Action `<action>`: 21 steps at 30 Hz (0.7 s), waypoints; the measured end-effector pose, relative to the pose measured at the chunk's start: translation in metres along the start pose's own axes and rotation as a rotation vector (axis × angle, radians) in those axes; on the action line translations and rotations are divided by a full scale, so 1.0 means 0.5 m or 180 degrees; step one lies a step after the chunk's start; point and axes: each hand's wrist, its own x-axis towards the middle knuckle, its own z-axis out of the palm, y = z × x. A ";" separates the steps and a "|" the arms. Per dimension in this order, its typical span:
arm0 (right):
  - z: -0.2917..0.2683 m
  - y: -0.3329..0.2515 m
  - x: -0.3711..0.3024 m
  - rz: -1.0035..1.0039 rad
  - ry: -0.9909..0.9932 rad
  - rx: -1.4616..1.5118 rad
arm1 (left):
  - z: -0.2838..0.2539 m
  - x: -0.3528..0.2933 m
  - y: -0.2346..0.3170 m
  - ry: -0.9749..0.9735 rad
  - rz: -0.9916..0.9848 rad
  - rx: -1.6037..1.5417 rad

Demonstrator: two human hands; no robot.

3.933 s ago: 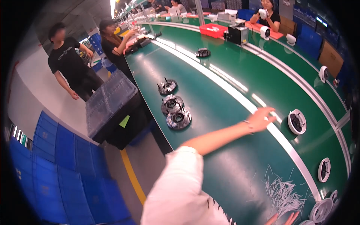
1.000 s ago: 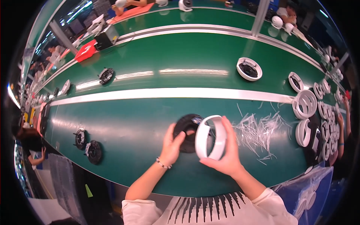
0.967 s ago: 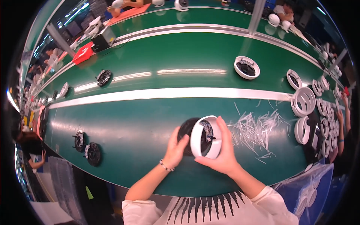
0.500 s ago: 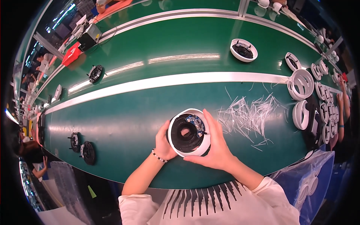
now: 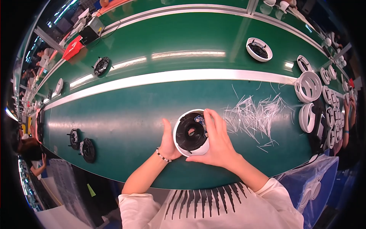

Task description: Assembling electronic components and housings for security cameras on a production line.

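Ring point(image 5: 201, 150) with black disc point(image 5: 184, 134) lying inside: left of the strip pile point(image 5: 253, 116), over the counter point(image 5: 122, 114). Right hand point(image 5: 219, 148) pinches its outer wall, thumb low, fingers high; left hand point(image 5: 169, 145) is alongside, thumb spread away, other fingers hidden, hold cannot be told. Judged light, stiff, slightly slippery; board point(image 5: 199, 121) probably fragile, so white wall is the place to grip. Rail point(image 5: 171, 77) beyond the pile, other rings point(image 5: 304, 121) right of it; widest room left of it, up to loose discs point(image 5: 89, 150).
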 end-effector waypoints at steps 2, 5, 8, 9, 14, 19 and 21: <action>0.000 -0.002 0.005 -0.0033 -0.0082 0.0005 | -0.008 -0.003 0.001 -0.0031 -0.0023 0.0071; -0.001 0.000 0.010 -0.0013 -0.0203 -0.0001 | -0.007 -0.005 0.000 -0.0125 -0.0031 0.0125; 0.009 0.001 0.007 0.0059 -0.0019 0.0079 | -0.010 -0.002 -0.009 -0.0153 0.0232 0.0007; 0.019 0.001 0.003 0.0076 0.0197 0.0175 | -0.012 0.000 -0.007 -0.0365 0.0336 -0.0056; 0.034 -0.004 -0.019 0.0105 0.0730 0.0162 | 0.018 0.007 -0.002 -0.0466 0.0400 -0.0613; 0.020 0.001 -0.010 -0.0188 0.1021 0.0305 | 0.072 0.036 0.071 -0.0010 0.0854 -0.0560; -0.018 -0.011 -0.042 0.0046 0.0953 0.0325 | 0.076 0.058 0.114 -0.0032 0.0903 -0.0409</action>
